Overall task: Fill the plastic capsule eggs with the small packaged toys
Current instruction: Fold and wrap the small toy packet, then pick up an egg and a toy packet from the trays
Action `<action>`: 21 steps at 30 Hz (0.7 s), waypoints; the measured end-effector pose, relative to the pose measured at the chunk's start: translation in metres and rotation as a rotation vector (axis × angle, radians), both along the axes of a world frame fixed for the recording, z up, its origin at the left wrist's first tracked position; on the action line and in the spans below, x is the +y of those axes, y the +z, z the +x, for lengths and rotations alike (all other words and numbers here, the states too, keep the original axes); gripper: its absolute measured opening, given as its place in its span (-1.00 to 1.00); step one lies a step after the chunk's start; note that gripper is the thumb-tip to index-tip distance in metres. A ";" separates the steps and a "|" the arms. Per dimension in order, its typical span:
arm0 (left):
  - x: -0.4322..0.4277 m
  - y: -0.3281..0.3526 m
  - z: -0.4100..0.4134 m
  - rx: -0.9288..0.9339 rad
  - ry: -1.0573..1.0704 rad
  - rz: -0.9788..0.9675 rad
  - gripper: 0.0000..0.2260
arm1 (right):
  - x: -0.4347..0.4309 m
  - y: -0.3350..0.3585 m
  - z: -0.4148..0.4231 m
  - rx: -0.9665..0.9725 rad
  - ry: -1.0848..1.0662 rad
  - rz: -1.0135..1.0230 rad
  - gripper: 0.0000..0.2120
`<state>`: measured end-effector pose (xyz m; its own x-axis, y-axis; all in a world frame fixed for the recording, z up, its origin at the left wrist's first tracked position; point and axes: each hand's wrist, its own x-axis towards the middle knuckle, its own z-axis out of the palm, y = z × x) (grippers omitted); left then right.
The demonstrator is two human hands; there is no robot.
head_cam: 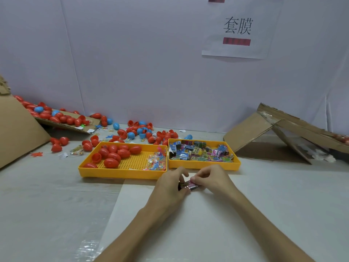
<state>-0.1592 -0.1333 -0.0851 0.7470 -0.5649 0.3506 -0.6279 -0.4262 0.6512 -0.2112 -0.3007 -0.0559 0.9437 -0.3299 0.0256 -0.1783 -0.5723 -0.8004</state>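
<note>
Packaged toy (188,185) held two-handed at tabletop (56,205).
Left grip (170,184) and right grip (209,179) each pinch it, just before two yellow trays (204,166); red capsule eggs (113,154) lie in the left tray (122,174). Wall sign (238,27) reads "套膜".

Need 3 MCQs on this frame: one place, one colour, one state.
1. The toy pile lies in: A. the left tray B. the right tray C. the cardboard
2. The eggs in the left tray are: A. red B. blue C. green
3. The left hand and right hand: A. rest open B. hold an egg C. both pinch one packet

Key: 1 B, wrapped toys fill that tray; 2 A, every egg in it is red; 3 C, fingers of both meet on the packet.
</note>
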 end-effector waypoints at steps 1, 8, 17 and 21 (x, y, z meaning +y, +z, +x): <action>0.000 0.000 -0.001 -0.001 0.002 0.002 -0.68 | -0.001 -0.001 0.000 -0.014 -0.005 -0.001 -0.91; 0.002 0.002 -0.001 -0.013 0.006 0.007 -0.66 | -0.019 0.003 -0.003 -0.248 -0.090 0.223 -0.90; 0.003 0.022 -0.006 0.126 -0.039 -0.304 -0.85 | -0.008 0.010 -0.013 -0.318 0.236 0.273 -0.90; 0.004 0.023 -0.003 0.409 -0.096 -0.408 -0.94 | 0.000 0.010 -0.013 -0.360 0.234 0.303 -0.78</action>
